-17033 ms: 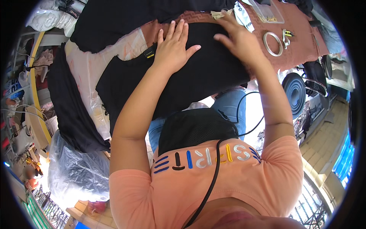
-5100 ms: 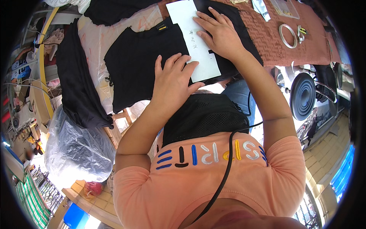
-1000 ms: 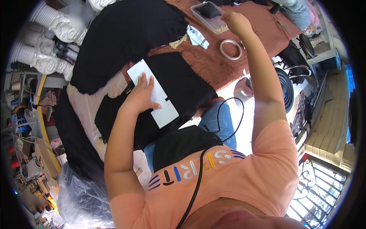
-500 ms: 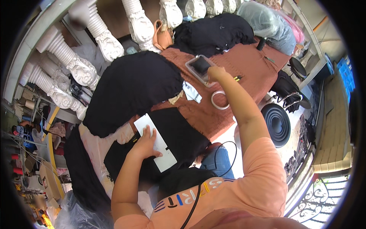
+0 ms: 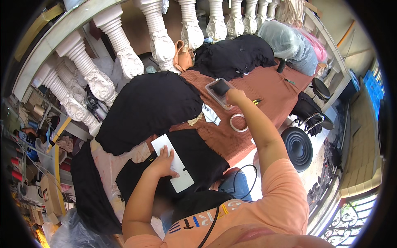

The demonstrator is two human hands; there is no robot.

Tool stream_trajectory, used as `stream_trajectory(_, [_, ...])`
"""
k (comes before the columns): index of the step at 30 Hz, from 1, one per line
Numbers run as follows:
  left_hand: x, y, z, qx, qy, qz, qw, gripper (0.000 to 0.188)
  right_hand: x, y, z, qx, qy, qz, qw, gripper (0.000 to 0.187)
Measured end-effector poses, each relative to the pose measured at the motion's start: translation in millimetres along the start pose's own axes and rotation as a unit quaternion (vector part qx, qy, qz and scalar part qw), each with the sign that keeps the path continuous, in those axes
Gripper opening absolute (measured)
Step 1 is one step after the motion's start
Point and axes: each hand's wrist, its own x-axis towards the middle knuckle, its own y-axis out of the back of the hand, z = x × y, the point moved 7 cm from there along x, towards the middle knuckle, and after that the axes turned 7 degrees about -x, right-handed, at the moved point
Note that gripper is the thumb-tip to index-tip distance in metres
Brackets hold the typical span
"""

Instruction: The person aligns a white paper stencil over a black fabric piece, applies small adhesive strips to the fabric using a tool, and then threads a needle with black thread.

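Note:
A white rectangular card with a small dark notch lies on a flat piece of black fabric in front of me. My left hand rests on this card, fingers spread and pressing it down. Farther off, my right hand is at the near right end of a clear plastic box. Its fingers are curled closed over the box's edge, and what they hold, if anything, is hidden. Inside the box sits a flat black item. A roll of pale tape lies below my right wrist, beside my forearm.
Large black cloth heaps lie left and at the back. A white label-like cloth and yellow-black snips rest on the brown cover. White balusters line the far side. A black round stool stands at right.
The whole scene sits slightly lower in the picture as the view tilts up. Both hands stay at their places, the left on the card and the right at the box.

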Motion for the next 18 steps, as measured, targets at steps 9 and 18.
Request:
stream_trajectory(9, [6, 0, 5, 0.006, -0.008, 0.0, 1.0, 0.127, -21, 37, 2, 0.062, -0.041, 0.152, 0.986, 0.018])
stream_trajectory(18, [7, 0, 2, 0.045, 0.012, -0.001, 0.999, 0.126, -153, 58, -151, 0.502, 0.129, 0.018, 0.855, 0.01])
